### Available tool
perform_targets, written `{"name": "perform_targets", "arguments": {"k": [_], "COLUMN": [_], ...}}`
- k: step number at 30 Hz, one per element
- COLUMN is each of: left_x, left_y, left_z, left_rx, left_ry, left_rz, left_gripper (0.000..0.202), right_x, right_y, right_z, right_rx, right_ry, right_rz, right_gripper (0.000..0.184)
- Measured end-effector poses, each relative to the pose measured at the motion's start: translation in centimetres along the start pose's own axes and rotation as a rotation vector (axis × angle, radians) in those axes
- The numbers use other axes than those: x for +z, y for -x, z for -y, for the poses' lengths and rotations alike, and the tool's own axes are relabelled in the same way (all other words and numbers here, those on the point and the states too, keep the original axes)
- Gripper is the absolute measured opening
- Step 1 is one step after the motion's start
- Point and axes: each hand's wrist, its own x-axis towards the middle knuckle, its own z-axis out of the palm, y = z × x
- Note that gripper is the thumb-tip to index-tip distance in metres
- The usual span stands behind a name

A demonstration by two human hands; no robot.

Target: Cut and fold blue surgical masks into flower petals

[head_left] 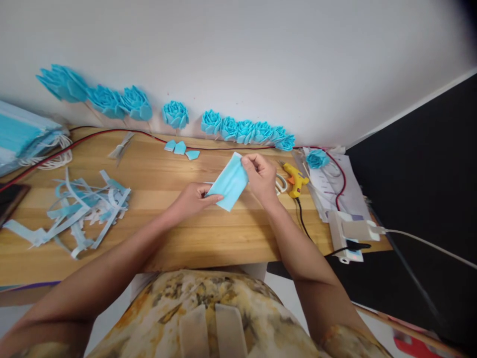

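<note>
Both of my hands hold a light blue disposable face mask (230, 182) tilted above the table. My left hand (194, 201) pinches its lower left corner between thumb and fingers. At the upper right edge, the thumb and fingers of my right hand (261, 176) are closed on it. No ear loops show on this mask. White-handled scissors (282, 184) lie behind my right wrist, partly hidden. Three small cut blue pieces (180, 147) rest on the table beyond the mask.
Blue mask-fabric flowers (246, 131) on sticks lean along the wall. Cut strips (80, 211) are heaped at left, near stacked masks (22, 134). A yellow glue gun (295, 179) lies at right, its cord leading toward a white power strip (341, 233). One flower (317, 158) sits on papers.
</note>
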Motion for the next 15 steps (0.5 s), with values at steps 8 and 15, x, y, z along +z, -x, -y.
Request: {"name": "perform_targets", "arguments": {"k": [8,15], "left_x": [-2.3,-0.6], "left_y": [0.1,0.2], "left_z": [-2.6,-1.5], "left_rx": [0.057,-0.003], "left_ry": [0.031,0.161], "left_rz": [0.036,-0.135], "left_gripper": [0.042,0.033], "right_x": [0.3,1.8], "right_y": [0.9,2.3], "right_z": [1.5,2.2], "right_rx": [-0.149,-0.097], "right_ry": [0.057,0.005], "right_rz": [0.198,0.264], "right_gripper": [0.023,0.019]}}
